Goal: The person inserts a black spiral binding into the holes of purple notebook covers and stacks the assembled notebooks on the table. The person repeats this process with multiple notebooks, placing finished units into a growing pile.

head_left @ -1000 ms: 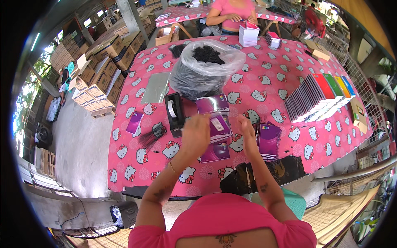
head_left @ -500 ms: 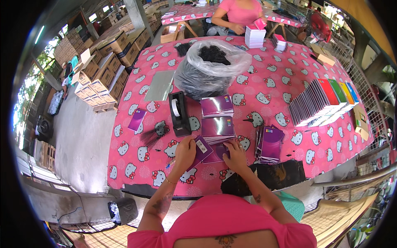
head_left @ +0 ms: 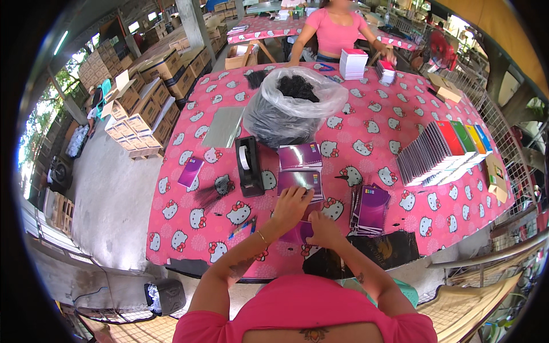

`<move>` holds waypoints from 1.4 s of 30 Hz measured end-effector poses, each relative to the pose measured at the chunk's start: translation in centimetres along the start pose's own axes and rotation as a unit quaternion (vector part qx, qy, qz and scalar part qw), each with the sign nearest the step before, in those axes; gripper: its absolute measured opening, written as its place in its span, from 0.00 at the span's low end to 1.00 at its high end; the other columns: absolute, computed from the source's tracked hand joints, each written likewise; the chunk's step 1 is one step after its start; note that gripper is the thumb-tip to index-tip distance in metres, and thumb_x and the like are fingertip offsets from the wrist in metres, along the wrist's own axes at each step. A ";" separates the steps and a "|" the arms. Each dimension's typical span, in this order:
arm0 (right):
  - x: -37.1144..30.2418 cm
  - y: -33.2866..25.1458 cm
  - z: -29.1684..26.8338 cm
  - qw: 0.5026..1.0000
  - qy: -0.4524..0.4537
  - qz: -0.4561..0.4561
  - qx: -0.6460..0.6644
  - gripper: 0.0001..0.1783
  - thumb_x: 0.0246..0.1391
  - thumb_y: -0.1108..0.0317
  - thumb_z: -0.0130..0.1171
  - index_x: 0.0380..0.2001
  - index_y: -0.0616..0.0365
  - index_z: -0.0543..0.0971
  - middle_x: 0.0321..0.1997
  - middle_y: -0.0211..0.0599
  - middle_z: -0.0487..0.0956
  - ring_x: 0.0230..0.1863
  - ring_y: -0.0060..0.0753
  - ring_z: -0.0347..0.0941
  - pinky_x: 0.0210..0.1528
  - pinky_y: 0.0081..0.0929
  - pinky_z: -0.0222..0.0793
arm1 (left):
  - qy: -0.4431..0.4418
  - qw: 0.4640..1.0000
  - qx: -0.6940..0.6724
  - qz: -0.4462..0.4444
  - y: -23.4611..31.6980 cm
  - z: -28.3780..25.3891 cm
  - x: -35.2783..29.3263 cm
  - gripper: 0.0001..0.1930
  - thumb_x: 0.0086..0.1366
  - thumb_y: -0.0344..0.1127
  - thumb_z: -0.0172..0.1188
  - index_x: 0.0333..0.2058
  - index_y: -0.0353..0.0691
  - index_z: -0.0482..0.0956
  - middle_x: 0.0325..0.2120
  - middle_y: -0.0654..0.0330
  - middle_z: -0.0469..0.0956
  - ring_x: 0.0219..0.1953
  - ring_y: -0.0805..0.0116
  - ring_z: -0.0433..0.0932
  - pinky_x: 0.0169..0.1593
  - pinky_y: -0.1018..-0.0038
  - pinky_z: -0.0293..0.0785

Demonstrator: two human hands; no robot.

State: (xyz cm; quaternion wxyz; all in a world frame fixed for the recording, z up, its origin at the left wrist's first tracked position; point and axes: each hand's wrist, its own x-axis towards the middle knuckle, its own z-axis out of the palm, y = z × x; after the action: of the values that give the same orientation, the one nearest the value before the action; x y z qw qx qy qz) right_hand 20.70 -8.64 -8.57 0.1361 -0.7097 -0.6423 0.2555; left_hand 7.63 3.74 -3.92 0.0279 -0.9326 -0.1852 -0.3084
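My left hand (head_left: 290,209) reaches over the near end of a stack of purple spiral notebooks (head_left: 298,180), its fingers stretched out over the lower cover. Just beside it, my right hand (head_left: 325,230) is closed at the edge of a purple notebook (head_left: 294,235) lying on the table's near side. My hands and wrists hide part of that notebook. A second pile of purple notebooks (head_left: 372,209) lies to the right. Left of the stack stands a black tape dispenser (head_left: 249,171), with pens (head_left: 243,227) nearer to me.
A clear plastic bag (head_left: 286,114) of black coils stands behind. Loose black coils (head_left: 216,191) and a small purple notebook (head_left: 191,171) lie left. Colourful spiral notebooks (head_left: 440,151) stand in rows at right. Across the table, a person (head_left: 337,31) touches a small notebook stack (head_left: 386,72).
My left hand has left the tilted notebook's left side and moved right onto the stack. My right hand has come down slightly and closed. The person opposite has straightened and reached sideways.
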 end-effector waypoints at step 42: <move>7.9 0.7 -6.6 0.762 0.154 0.170 0.605 0.50 0.51 0.38 0.64 0.68 0.59 0.62 0.70 0.49 0.62 0.71 0.44 0.56 0.68 0.40 0.54 | 0.125 0.610 -0.538 -0.568 -3.0 5.0 -5.8 0.33 0.66 0.48 0.60 0.62 0.31 0.66 0.57 0.51 0.71 0.55 0.63 0.71 0.58 0.70 0.65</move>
State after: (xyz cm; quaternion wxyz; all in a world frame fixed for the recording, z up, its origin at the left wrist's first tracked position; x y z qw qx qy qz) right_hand 25.22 -0.11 -4.89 0.5888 -0.6075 -0.1932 0.4970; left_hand 5.04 5.48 -11.56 -0.6368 -0.4401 -0.4730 -0.4206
